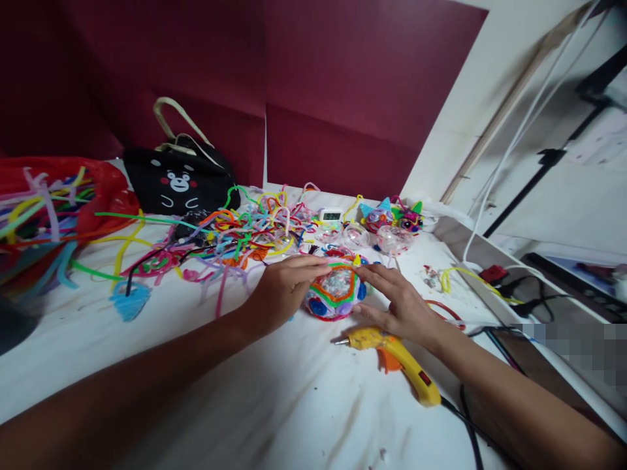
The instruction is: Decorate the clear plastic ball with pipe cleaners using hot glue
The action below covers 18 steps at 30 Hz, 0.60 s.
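From my remote seat on the head camera, I have both hands on one rounded craft piece (pixel 337 285). The left hand (pixel 287 281) lays its fingers, close together, over the piece's far left edge; I cannot tell whether it grips or only steadies. The right hand (pixel 399 297) is partly open, fingers at the far right edge and thumb apart, against the right side. So the piece lies straight between my hands, touched from both sides, on the table (pixel 245 411). It looks about as long as it is wide, so I read no clear long axis; an orange and green outline borders its glittery middle, with blue and purple discs around it.

Just on my side of the piece lies a yellow glue gun (pixel 377 338), nozzle pointing left and handle slanting back toward the right forearm. The right hand is clearly the nearer one to it.

Farther out, clear round containers (pixel 356 236) stand beside two decorated figures (pixel 386 219), and a pile of pipe cleaners (pixel 259 225) spreads to the left.

As for writing, a small white digital display (pixel 331 215) shows digits too small for me to read. The black bag (pixel 179 183) bears a white bear face but no legible words, and I make out no brand anywhere.
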Each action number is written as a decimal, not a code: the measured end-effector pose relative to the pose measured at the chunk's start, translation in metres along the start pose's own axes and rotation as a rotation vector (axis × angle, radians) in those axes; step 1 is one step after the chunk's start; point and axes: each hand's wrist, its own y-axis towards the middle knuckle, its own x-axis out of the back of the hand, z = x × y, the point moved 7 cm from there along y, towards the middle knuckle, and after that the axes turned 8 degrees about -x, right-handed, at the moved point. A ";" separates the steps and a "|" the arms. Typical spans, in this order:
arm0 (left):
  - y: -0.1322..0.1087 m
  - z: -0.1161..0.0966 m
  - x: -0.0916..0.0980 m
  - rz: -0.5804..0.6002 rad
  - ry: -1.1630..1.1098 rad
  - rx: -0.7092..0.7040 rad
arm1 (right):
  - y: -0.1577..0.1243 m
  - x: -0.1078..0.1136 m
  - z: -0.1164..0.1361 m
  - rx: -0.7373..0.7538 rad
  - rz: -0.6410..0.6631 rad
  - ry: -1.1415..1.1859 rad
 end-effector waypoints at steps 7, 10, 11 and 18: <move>0.002 -0.020 -0.001 0.028 0.174 -0.151 | -0.004 0.001 -0.002 0.031 0.033 -0.120; 0.001 -0.023 -0.002 0.029 0.202 -0.171 | -0.005 0.001 -0.001 0.033 0.042 -0.147; 0.001 -0.023 -0.002 0.027 0.206 -0.176 | -0.005 0.001 -0.001 0.031 0.045 -0.148; 0.002 -0.026 -0.002 0.024 0.186 -0.182 | -0.004 0.007 0.001 0.020 0.060 -0.120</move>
